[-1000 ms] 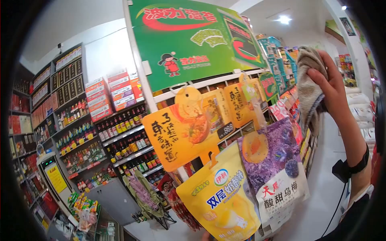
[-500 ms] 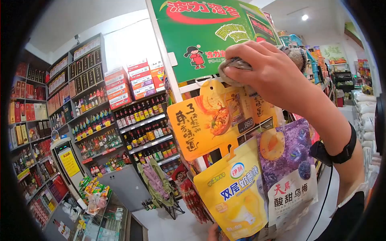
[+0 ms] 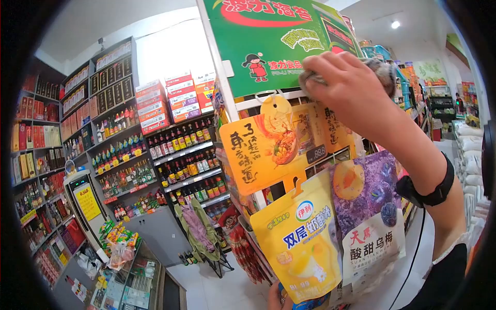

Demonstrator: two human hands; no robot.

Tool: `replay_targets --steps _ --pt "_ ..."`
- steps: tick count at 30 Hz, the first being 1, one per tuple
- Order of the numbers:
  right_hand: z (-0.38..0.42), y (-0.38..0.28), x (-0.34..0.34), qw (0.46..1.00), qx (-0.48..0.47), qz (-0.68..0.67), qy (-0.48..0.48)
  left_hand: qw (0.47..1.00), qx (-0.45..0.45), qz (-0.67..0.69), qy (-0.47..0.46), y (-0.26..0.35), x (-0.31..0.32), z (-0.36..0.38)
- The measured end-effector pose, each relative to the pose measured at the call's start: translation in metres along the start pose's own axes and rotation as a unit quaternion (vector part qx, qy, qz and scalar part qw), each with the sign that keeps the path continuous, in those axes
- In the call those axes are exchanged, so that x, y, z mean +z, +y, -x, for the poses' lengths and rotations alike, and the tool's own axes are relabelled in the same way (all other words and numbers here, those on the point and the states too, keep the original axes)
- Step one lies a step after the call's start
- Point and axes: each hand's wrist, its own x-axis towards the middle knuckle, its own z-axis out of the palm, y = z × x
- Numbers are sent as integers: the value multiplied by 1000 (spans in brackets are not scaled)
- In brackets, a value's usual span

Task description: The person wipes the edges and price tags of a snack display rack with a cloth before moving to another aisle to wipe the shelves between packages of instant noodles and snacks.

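My right hand [image 3: 346, 88] clenches the cloth [image 3: 385, 70] against the green sign [image 3: 268, 41]; wiping looks barely begun. Left hand [image 3: 276, 298] below: grip unclear.

Scene was brightly and evenly lit; a ceiling lamp [image 3: 395, 24] at upper right showed as a small blown-out spot. Shadows were soft. Strong fisheye distortion bent the shelving [image 3: 111, 119] at left, with black vignette ringing the frame. The right hand [image 3: 351, 88] appeared slightly motion-blurred.
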Motion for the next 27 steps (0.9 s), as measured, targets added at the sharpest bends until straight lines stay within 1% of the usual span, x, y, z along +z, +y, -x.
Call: replay_targets --steps 1,2,3,5,6,8,9,10,11,12,13,14,15,16,17,18,20,21,22,23,24,25,26,27 --pt "0 2 -1 999 24 21 12 997 -67 45 12 6 3 -1" --pt "-3 2 -4 997 41 39 58 987 -133 91 25 15 6 -2" --pt "-5 2 -7 997 37 36 63 987 -130 93 31 20 8 -3" --pt "-7 2 -18 987 74 44 136 998 -62 26 -1 26 9 -2" --pt "-10 -1 -22 986 64 15 154 998 -61 25 3 23 8 -2" --pt "-19 -11 -28 985 47 -2 169 984 -156 84 22 16 5 -3" --pt "-24 -18 -29 983 30 -16 181 984 -156 81 27 16 5 -3" --pt "-28 -24 -29 982 33 -21 182 988 -130 76 20 17 6 -1" --pt "-32 -30 -27 983 12 -48 178 992 -103 70 13 18 7 -1" --pt "-36 -36 -25 982 -9 -74 173 992 -105 65 17 19 6 -1" --pt "-40 -41 -22 982 -6 -78 174 994 -77 82 -2 19 6 -3" --pt "-44 -46 -19 983 -21 -84 160 994 -48 99 -22 17 6 -4" --pt "-47 -50 -15 985 -37 -90 145 994 -49 95 -21 8 5 -5" --pt "-49 -52 -11 984 -55 -68 154 998 -27 58 -10 -4 3 -4" --pt "-51 -54 -7 984 -50 -72 154 1000 -5 20 0 2 3 -5" --pt "-52 -57 -4 984 -49 -66 160 1000 -7 15 2 10 4 -4" --pt "-53 -58 -4 984 -47 -59 164 991 -102 79 23 28 11 -5" --pt "-53 -56 -8 987 -47 -55 140 991 -103 78 20 14 8 -3" --pt "-52 -54 -13 991 -47 -51 115 993 -100 44 33 -13 -1 0" --pt "-50 -50 -15 992 -44 -45 109 994 -96 11 42 -19 -2 -2" --pt "-49 -44 -17 985 5 -54 162 995 -95 13 31 -22 -3 -1" --pt "-46 -37 -19 974 51 -60 212 998 -54 28 27 -25 -4 1" --pt "-40 -23 -29 977 82 -62 189 999 -14 46 24 -23 -3 1" --pt "-37 -7 -30 979 79 -52 178 998 -18 55 12 -20 -3 1"
